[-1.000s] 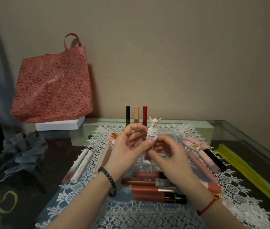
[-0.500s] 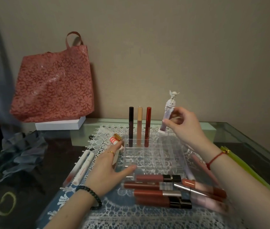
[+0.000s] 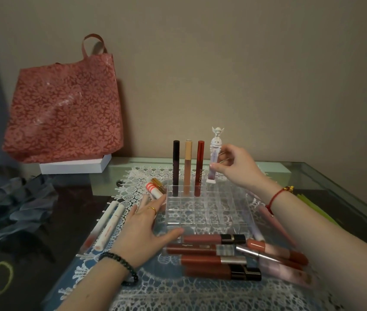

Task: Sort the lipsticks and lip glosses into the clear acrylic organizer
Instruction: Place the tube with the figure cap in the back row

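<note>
Clear acrylic organizer (image 3: 209, 212) is seated mid-table on a white lace runner (image 3: 178, 295), grid cells mostly vacant. Back row, left end: three tubes are stood upright side by side – dark tube (image 3: 175, 168), beige tube (image 3: 188, 167), red tube (image 3: 199, 168). Next cell to their right is being approached by a white figurine-capped lip gloss (image 3: 214, 154), held upright, its base just above the back edge; whether it touches the rim cannot be told. It is pinched near mid-body between thumb and fingertips of the right hand (image 3: 237, 169).

Left hand (image 3: 146, 230) is laid flat with fingers spread, fingertips against the organizer's left wall and thumb near its front-left corner.

Front edge is crowded: four reddish-brown glosses (image 3: 211, 254) are stacked in parallel just in front, with more tubes (image 3: 277, 252) blurred under the right forearm. Left wall is flanked by a striped-cap tube (image 3: 154, 189) and a gold-capped one (image 3: 158, 182); two white tubes (image 3: 110, 223) are laid further left at the runner's edge. A pink tube (image 3: 270, 221) is laid along the right wall. Open room is left above the cells and on the glass table (image 3: 326, 182) at right.

Behind, at far left: a red floral bag (image 3: 63, 108) is leaned on the wall over a white box (image 3: 74, 167).
</note>
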